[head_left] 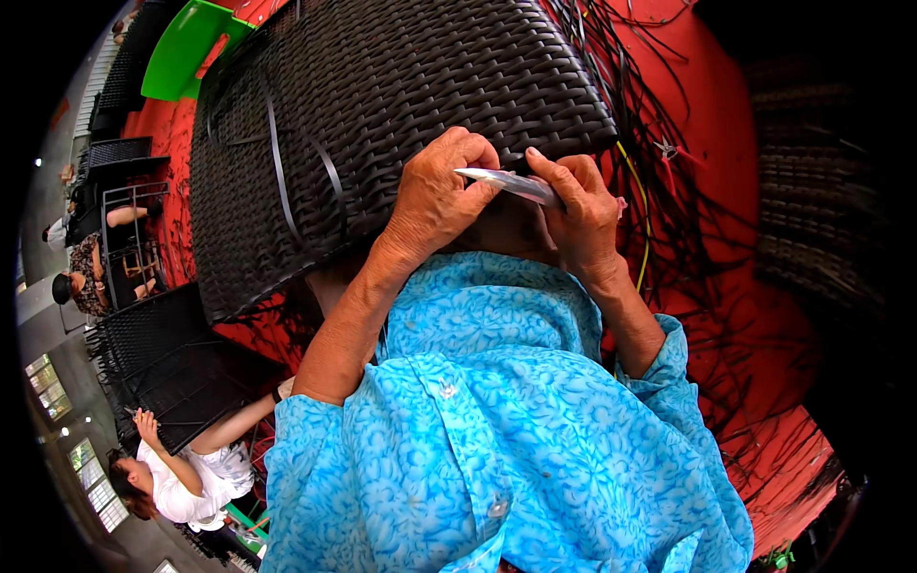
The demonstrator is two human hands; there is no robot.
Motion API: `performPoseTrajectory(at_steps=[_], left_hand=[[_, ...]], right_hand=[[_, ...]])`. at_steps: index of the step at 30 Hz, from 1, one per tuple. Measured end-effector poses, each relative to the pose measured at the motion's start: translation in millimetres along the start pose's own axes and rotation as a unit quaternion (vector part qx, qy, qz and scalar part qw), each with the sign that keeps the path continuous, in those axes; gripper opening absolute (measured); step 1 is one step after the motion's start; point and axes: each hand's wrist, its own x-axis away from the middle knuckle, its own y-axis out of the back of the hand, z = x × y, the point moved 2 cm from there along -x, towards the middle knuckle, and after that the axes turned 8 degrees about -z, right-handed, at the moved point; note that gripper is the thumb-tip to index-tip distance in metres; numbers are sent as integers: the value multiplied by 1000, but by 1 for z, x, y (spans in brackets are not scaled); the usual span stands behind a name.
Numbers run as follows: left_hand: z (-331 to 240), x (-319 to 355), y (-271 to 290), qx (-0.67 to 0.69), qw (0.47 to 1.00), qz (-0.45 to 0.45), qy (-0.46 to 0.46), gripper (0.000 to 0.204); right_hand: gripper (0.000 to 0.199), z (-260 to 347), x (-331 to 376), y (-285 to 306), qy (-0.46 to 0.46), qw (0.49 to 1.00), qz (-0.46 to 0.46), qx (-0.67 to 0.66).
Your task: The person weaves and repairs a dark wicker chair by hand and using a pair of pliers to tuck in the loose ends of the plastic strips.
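A large dark brown woven wicker panel (382, 105) slopes across in front of me, its near right corner close to my hands. My left hand (444, 181) is curled at the panel's near edge, thumb and fingers bent together; what is pinched between them is hidden. In my right hand (578, 205) is a pointed silver metal tool (511, 181), like a knife blade, lying crosswise with its tip toward my left thumb. Its handle is mostly covered by my fingers. Two loose strips (279, 158) arch up from the weave on the left.
Many loose dark strips (702, 248) and one yellow strip (645, 239) trail over the red floor (755, 458) at the right, with pliers (666, 150) among them. A green plastic chair (177, 62) stands far left. Two other people (196, 482) sit at the left near woven pieces.
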Motion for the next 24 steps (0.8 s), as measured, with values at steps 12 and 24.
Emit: performPoseTrajectory(at_steps=[12, 24], left_hand=[[1, 13, 3, 56, 997, -4, 49, 19], [21, 11, 12, 221, 971, 29, 83, 25]], right_hand=[[26, 15, -9, -3, -34, 998, 17, -41], [11, 12, -25, 4, -41, 990, 133, 32]])
